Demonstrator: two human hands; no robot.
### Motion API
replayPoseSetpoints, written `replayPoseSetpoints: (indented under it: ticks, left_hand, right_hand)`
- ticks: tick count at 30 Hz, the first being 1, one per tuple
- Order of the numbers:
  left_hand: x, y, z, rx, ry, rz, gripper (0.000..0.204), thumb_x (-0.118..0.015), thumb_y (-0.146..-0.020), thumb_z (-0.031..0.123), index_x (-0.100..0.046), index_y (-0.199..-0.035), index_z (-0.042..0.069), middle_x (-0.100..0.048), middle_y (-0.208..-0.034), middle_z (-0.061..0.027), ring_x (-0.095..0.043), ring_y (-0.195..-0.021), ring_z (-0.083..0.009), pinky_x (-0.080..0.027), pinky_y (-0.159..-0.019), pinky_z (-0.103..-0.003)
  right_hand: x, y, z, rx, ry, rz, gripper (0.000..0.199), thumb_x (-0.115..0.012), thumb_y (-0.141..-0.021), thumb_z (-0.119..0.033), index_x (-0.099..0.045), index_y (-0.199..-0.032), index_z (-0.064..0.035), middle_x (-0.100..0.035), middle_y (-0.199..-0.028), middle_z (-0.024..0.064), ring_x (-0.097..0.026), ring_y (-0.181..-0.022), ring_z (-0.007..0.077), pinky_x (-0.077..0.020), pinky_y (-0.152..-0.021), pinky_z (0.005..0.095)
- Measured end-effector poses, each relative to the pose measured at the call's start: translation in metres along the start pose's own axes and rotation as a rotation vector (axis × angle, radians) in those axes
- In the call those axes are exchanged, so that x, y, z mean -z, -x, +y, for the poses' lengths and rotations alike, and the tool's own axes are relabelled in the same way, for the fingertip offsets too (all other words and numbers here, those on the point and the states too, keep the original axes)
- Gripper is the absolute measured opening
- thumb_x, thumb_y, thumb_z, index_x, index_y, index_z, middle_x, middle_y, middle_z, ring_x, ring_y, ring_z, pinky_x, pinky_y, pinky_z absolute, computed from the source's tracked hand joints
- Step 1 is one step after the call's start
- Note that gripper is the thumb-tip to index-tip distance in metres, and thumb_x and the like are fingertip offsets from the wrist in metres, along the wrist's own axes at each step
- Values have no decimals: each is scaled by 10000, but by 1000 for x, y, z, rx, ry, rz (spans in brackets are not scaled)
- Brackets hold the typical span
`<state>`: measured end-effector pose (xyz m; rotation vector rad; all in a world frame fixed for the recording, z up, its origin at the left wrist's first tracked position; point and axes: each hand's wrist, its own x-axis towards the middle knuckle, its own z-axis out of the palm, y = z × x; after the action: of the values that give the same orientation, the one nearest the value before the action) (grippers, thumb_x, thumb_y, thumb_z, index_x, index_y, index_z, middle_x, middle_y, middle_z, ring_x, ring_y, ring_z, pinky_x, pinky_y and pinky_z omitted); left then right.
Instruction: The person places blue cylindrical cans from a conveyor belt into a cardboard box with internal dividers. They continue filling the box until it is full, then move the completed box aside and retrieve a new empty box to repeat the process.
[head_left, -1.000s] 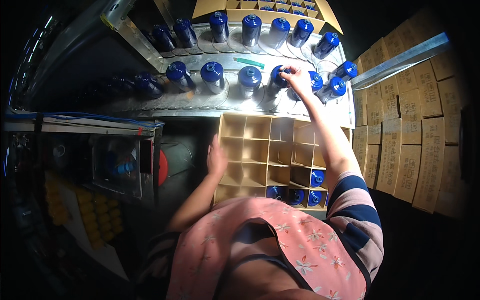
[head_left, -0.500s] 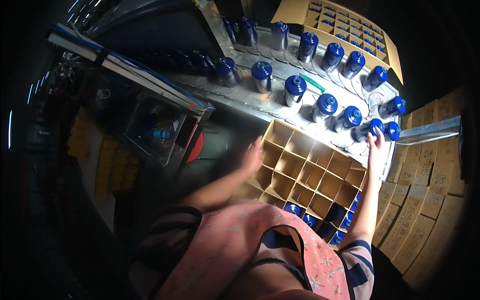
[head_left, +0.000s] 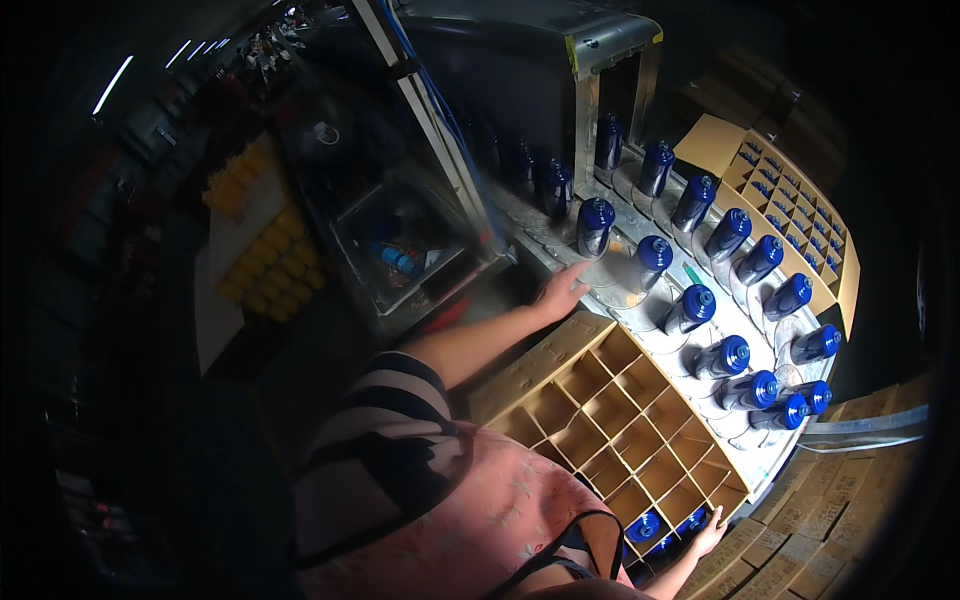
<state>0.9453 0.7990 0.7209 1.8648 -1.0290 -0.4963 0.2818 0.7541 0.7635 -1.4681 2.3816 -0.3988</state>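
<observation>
My left hand, fingers stretched out and holding nothing, reaches past the far left corner of a divided cardboard box to the conveyor's near edge. Just beyond its fingertips stands a dark blue can-shaped container with a domed top and a small raised tip. My right hand is at the box's near right corner, beside a blue container sitting in a cell. Its visible fingers are extended along the cardboard edge; the rest is partly hidden. Another blue container sits in a nearby cell, while many other cells are bare.
Two rows of blue containers stand on the metal conveyor, bunched at its right end. Behind it sits a filled divided carton. Stacked cartons lie lower right. A metal post and a clear bin are on the left.
The view has swung left. My right hand has left the container on the conveyor and come down to the box's near right corner. My left hand has moved from the box to the conveyor edge.
</observation>
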Motion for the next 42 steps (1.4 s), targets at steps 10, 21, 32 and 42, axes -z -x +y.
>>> replayPoseSetpoints:
  ticks: [10, 21, 32, 42]
  left_hand:
    - [14, -148, -26, 9, -89, 86, 483, -726, -798, 205, -597, -1262, 175, -594, -1192, -160, -567, -1094, -320, -452, -953, -376]
    - [-54, -159, -66, -156, 218, -137, 421, -751, -733, 146, -678, -1147, 118, -601, -1304, -101, -544, -1121, -249, -418, -1000, -327]
    - [-68, -157, -52, -313, 283, -236, 411, -746, -776, 173, -667, -1176, 126, -617, -1286, -80, -550, -1142, -244, -428, -985, -327]
    - [-91, -232, -145, -23, 19, -89, 402, -757, -762, 245, -670, -1147, 163, -645, -1194, -109, -568, -1070, -295, -456, -940, -363]
  right_hand:
    - [-12, 32, -40, -65, 169, 137, 836, -529, -808, -723, -571, -1278, -33, -634, -1220, 165, -591, -1105, 339, -427, -945, 404]
    - [-31, 78, -80, -185, 305, 234, 729, -493, -861, -669, -556, -1316, -103, -608, -1266, 150, -575, -1145, 339, -434, -958, 420]
    - [-47, 107, -102, -214, 325, 323, 610, -525, -888, -579, -564, -1312, -141, -593, -1303, 101, -579, -1152, 306, -441, -956, 406]
    - [-80, 104, -108, -190, 310, 387, 467, -552, -904, -499, -611, -1205, -147, -655, -1170, 90, -616, -1053, 311, -469, -883, 412]
